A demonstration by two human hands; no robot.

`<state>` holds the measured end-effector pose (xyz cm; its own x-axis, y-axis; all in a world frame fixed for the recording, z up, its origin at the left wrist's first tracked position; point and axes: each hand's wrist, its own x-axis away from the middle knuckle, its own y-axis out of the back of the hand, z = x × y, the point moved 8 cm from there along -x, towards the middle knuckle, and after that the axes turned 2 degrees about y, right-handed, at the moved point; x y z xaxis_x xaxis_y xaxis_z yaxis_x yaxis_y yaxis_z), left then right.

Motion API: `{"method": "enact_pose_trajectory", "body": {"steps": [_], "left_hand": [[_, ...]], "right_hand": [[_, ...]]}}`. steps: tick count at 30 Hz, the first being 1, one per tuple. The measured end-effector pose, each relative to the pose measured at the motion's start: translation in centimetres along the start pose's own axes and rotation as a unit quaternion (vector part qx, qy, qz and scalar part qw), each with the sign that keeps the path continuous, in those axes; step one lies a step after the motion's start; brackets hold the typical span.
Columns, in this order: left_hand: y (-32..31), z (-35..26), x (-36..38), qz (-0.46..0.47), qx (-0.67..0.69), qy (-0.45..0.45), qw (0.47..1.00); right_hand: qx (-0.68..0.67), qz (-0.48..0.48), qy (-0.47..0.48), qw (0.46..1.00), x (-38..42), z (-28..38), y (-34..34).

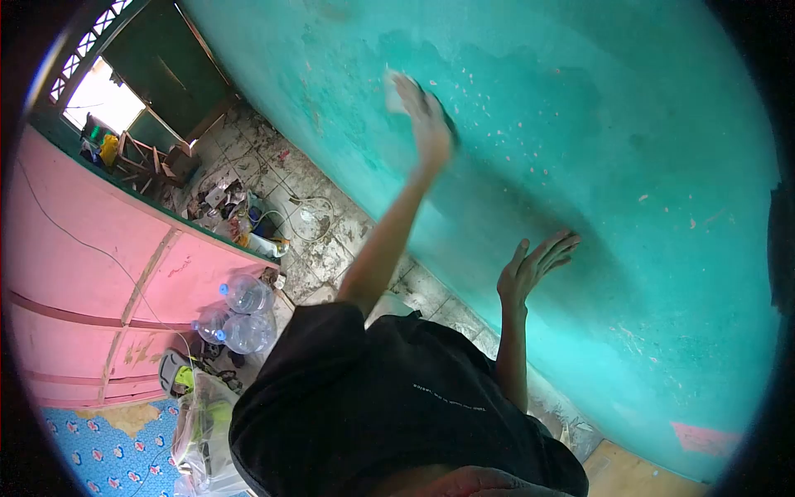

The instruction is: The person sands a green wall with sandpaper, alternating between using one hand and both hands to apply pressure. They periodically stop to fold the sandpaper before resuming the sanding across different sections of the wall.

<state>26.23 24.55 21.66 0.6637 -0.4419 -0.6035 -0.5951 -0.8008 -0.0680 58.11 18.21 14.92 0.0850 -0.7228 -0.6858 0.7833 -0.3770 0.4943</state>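
Observation:
On the teal wall [530,108], my left hand [426,124] presses a pale flat piece [392,93] beneath its fingers. The hand is slightly blurred, and most of the piece is hidden under it. Small pale specks and darker patches mark the wall around this hand. Lower and to the right, my right hand [534,269] is open beside the wall, fingers stretched out and thumb apart, holding nothing. Whether its fingertips touch the wall I cannot tell.
A dirty tiled floor [331,253] runs along the wall's foot. Large clear bottles [247,333] stand by the pink wall [83,240], near a plastic bag [203,431]. Debris [228,207], a hose and broken wooden furniture [141,161] lie towards the open doorway.

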Motion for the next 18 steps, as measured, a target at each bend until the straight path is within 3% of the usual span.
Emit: {"method": "enact_pose_trajectory", "body": {"steps": [3, 7, 9, 12, 15, 18], "left_hand": [[-2.5, -1.4, 7.1, 0.073, -0.074, -0.051, 0.993], [1.1, -0.3, 0.5, 0.106, -0.131, -0.053, 0.984], [2.1, 0.2, -1.7, 0.056, -0.098, -0.036, 0.993], [-1.1, -1.5, 4.5, 0.081, -0.047, 0.007, 0.996], [-1.8, -1.2, 6.2, 0.107, -0.073, -0.011, 0.992], [0.9, -1.1, 0.5, 0.091, -0.108, -0.024, 0.990]], "right_hand": [[0.104, 0.026, -0.022, 0.994, 0.3, -1.2, -1.7], [0.079, 0.061, -0.026, 0.995, 0.5, -1.2, -1.0], [0.080, 0.071, -0.022, 0.994, 0.6, -1.1, -1.1], [0.087, 0.060, -0.013, 0.994, 0.5, -0.8, -1.0], [0.080, 0.049, -0.015, 0.995, 0.3, -0.6, -0.7], [0.069, 0.058, -0.014, 0.996, 0.5, -0.3, -0.4]]}}
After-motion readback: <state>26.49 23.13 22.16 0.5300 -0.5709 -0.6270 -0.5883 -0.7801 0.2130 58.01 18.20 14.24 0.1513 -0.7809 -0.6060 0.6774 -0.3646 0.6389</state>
